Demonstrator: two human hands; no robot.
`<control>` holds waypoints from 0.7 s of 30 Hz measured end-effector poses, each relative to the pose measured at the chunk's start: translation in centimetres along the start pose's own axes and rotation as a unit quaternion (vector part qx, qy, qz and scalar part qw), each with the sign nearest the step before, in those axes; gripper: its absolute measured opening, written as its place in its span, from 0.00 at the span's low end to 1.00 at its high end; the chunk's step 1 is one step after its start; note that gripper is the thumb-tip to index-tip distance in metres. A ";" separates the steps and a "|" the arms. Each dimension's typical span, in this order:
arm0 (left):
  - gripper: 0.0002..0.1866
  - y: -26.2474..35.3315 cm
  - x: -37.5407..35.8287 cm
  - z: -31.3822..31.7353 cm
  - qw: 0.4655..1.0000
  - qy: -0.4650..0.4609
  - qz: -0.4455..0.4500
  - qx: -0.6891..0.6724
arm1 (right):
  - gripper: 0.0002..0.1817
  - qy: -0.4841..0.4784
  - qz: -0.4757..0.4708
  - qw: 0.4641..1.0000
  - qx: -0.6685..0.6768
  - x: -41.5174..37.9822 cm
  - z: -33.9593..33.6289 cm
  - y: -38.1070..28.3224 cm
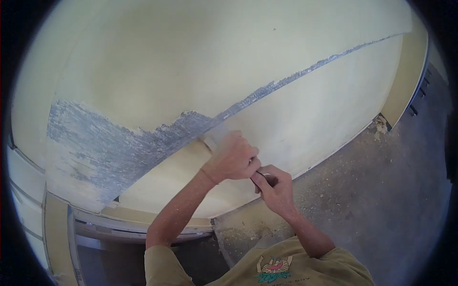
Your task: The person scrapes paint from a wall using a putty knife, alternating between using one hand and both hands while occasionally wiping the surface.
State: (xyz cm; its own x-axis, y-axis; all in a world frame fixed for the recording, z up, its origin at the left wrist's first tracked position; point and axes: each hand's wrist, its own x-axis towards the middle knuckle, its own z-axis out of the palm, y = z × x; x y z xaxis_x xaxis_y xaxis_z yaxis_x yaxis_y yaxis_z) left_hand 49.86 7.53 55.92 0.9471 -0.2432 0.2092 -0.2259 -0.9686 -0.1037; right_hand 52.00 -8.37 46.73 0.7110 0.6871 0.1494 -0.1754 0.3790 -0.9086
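Wrapping the left hand [234, 157] around a mostly hidden tool [217, 136] near the center of the frame, with fingers curled and pressed together. Pinching the dark rear end between thumb and bent fingers of the right hand [275, 189], just below and to the right. Holding the tool's pale front by the rough grey band [157, 143], crossing the cream wall [157, 62] from lower left to upper right.
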 end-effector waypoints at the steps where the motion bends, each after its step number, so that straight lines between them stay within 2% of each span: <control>1: 0.12 0.0 0.1 0.3 1.000 -0.007 0.000 0.001 | 0.07 -0.002 -0.001 1.000 0.000 -0.1 0.4 0.0; 5: 0.12 -0.3 -0.3 0.3 0.998 -0.036 0.025 -0.042 | 0.07 0.027 -0.007 1.000 -0.011 0.1 0.2 1.6; 7: 0.11 -0.2 0.1 0.5 1.000 -0.017 0.023 -0.002 | 0.06 0.030 -0.028 0.999 -0.014 0.2 -0.4 2.0; 12: 0.10 -0.4 0.4 0.0 1.000 -0.010 0.025 -0.003 | 0.07 0.036 -0.060 0.995 -0.071 1.0 -0.6 1.4; 19: 0.11 -1.6 -0.2 -0.9 0.999 -0.008 0.028 -0.014 | 0.04 0.028 -0.047 0.995 -0.077 1.1 0.7 2.0; 21: 0.11 -0.9 0.1 0.7 0.999 0.008 0.023 -0.029 | 0.05 0.065 -0.056 0.995 -0.040 0.9 1.2 2.0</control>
State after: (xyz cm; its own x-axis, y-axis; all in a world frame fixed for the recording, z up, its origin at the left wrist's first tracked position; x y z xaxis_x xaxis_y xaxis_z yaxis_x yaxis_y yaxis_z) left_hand 50.36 8.45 55.40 0.9322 -0.2870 0.2205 -0.2813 -0.9579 -0.0577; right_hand 51.45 -6.27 45.52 0.8063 0.5548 0.2053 -0.0377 0.3946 -0.9181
